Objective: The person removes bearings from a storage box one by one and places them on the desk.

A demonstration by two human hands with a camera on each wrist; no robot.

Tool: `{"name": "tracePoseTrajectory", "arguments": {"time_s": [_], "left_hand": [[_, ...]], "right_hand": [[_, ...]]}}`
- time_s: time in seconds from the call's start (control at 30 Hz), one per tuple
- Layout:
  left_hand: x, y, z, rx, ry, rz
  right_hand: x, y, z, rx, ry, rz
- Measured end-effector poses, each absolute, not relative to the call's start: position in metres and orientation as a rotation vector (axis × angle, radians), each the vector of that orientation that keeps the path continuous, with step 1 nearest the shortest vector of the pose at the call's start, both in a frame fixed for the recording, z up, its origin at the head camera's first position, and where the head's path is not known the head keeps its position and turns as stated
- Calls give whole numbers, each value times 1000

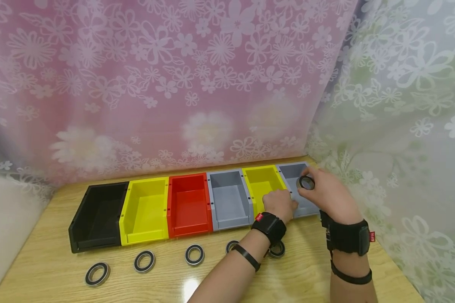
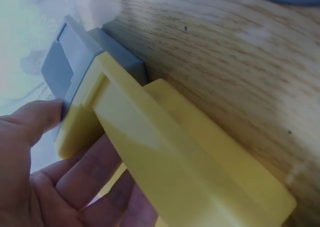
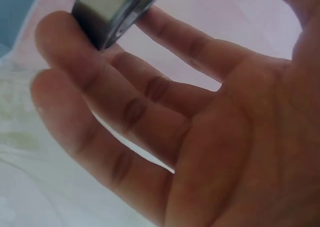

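Observation:
My right hand (image 1: 330,194) pinches a ball bearing (image 3: 107,9), a metal ring with a dark face, above the grey bin (image 1: 305,206) at the right end of the row. Beside it, my left hand (image 1: 278,205) grips the adjoining walls of the right-hand yellow bin (image 1: 263,180) and that grey bin. In the left wrist view, the thumb presses the grey side and the fingers curl inside the yellow bin (image 2: 165,152). Below the left wrist lies another bearing (image 1: 277,255), partly covered by the arm.
Leftward the row continues with a grey bin (image 1: 229,202), a red bin (image 1: 189,206), a yellow bin (image 1: 145,210) and a black bin (image 1: 100,214). Several bearings lie in front, including one at far left (image 1: 89,277). Floral curtains (image 1: 167,84) hang behind and to the right.

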State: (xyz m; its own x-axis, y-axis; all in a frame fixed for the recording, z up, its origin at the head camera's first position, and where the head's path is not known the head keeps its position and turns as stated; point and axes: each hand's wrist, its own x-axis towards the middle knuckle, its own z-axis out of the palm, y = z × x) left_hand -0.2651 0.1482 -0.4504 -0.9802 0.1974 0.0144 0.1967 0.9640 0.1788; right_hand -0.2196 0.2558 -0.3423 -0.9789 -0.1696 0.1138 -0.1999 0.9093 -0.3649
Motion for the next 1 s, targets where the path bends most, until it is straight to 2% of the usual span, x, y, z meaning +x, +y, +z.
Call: {"name": "tracePoseTrajectory", "arguments": {"time_s": [0.4,0.77,1.0], "left_hand": [[-266,144,-451,347,3122,325],[-263,143,-450,328,3164,305],[-260,142,-448,352,3158,354]], "right_hand": [[-170,238,-323,327,-2950,384],[-160,237,-358,481,-3072,346],[-159,243,-386,480,-3151,390]]}}
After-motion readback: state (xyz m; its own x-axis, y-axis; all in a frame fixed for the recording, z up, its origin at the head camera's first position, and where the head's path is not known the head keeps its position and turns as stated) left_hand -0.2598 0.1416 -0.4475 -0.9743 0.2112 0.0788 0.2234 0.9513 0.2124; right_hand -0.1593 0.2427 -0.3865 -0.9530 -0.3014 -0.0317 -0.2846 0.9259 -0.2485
